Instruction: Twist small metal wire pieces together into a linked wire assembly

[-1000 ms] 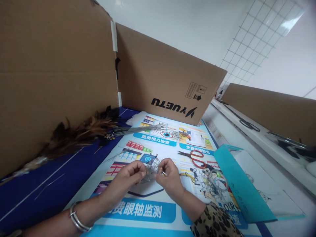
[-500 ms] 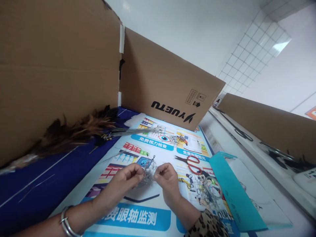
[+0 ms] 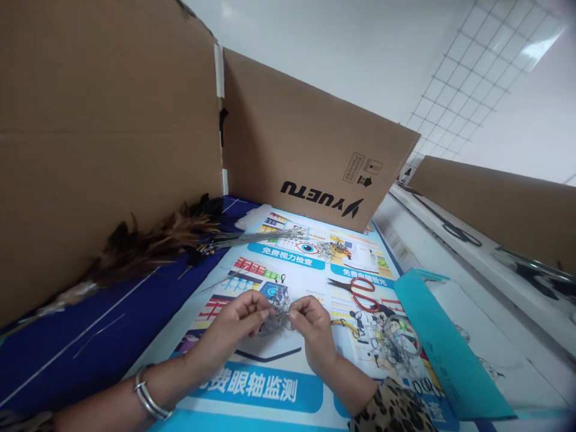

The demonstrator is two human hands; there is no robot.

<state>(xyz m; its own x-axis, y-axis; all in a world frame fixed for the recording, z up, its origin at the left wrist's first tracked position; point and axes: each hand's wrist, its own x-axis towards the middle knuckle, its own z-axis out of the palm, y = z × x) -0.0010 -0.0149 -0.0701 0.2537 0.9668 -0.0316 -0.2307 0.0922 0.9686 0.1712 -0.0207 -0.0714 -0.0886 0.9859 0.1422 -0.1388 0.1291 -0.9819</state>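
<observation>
My left hand [image 3: 246, 315] pinches part of a tangled bundle of thin wire [image 3: 278, 312], which looks silvery with small dark bits. From the other side my right hand [image 3: 312, 327] has thumb and index finger closed at the bundle's right edge. What exactly lies between those fingertips is too small to make out. Both hands hover over a printed poster [image 3: 310, 348] with blue bands and Chinese lettering. To the right of my right hand lie red-handled scissors [image 3: 362, 294] and a loose heap of wire loops and small parts [image 3: 396, 339].
Brown feathers [image 3: 148, 240] lie along the left cardboard panel [image 3: 108, 120]. A bunch of thin metal rods [image 3: 256, 237] lies farther back. Another cardboard panel [image 3: 315, 138] stands behind. A teal open box [image 3: 454, 354] sits at the right, beside a white ledge [image 3: 477, 246].
The view has shifted slightly, moving the scene right in the picture. Both hands stay at the wire bundle, with small finger movements.
</observation>
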